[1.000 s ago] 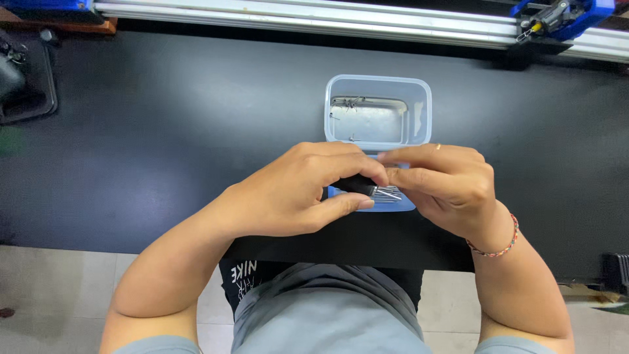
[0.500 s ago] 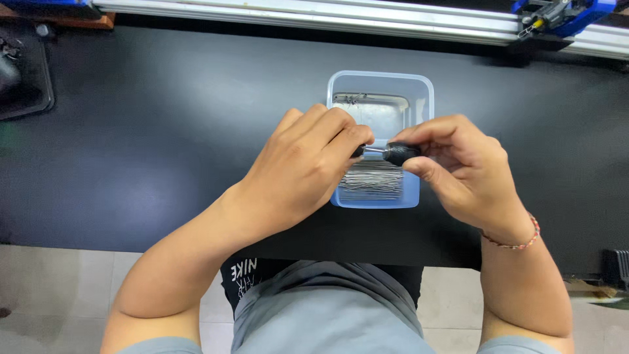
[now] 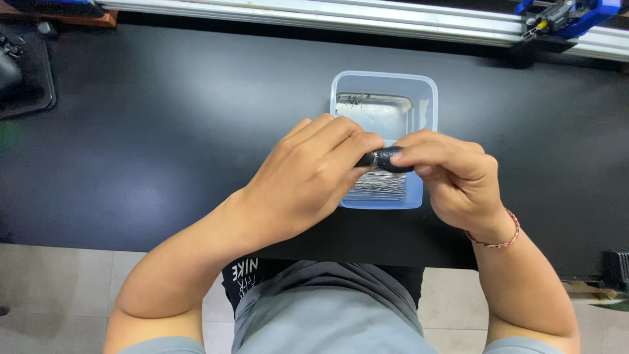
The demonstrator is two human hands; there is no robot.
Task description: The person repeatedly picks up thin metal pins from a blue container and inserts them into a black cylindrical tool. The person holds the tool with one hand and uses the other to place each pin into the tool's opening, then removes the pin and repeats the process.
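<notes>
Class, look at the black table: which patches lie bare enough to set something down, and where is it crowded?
Bare table stretches from the dark tray to the clear tub, and again right of the tub below the metal rail. It is crowded at the tub, where the left hand and right hand grip a small black piece.

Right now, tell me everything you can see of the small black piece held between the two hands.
The small black piece is dark, rounded and slightly glossy, lying roughly level. The left hand and right hand pinch it from either side, hiding most of it. It sits above the clear plastic tub.
</notes>
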